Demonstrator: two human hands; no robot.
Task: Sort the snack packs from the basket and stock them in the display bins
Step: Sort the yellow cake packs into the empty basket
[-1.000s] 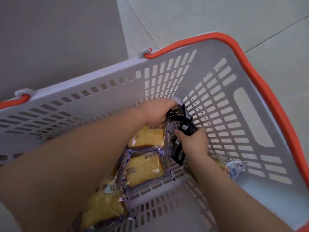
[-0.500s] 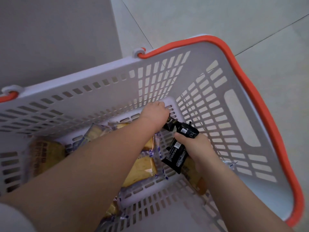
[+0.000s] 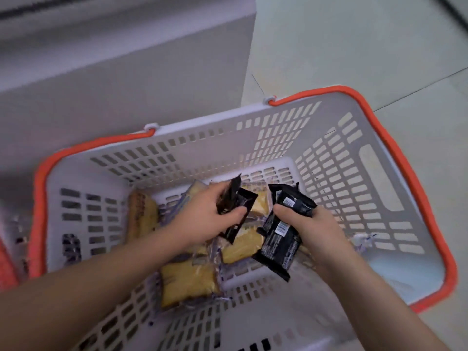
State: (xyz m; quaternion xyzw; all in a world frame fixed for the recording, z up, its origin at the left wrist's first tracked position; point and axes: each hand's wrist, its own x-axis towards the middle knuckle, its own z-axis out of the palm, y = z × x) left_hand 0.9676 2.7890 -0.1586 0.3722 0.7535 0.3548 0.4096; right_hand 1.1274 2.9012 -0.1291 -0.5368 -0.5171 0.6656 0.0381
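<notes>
Two black snack packs are held above the basket floor at centre frame. One black pack [image 3: 236, 206] sits in the left hand [image 3: 202, 216], thumb pressed across its face, grip closed on it. The right hand [image 3: 311, 231] clasps a bundle of black packs [image 3: 281, 239], apparently more than one, with printed labels facing the camera; its grip is likewise closed. Beneath the hands, several clear-wrapped yellow cake packs [image 3: 188, 279] lie on the floor of the basket. The white slotted basket [image 3: 374, 178] with orange rim fills the lower frame and stands on pale floor tiles [image 3: 354, 46]. A grey panel [image 3: 121, 84] occupies the upper left.
</notes>
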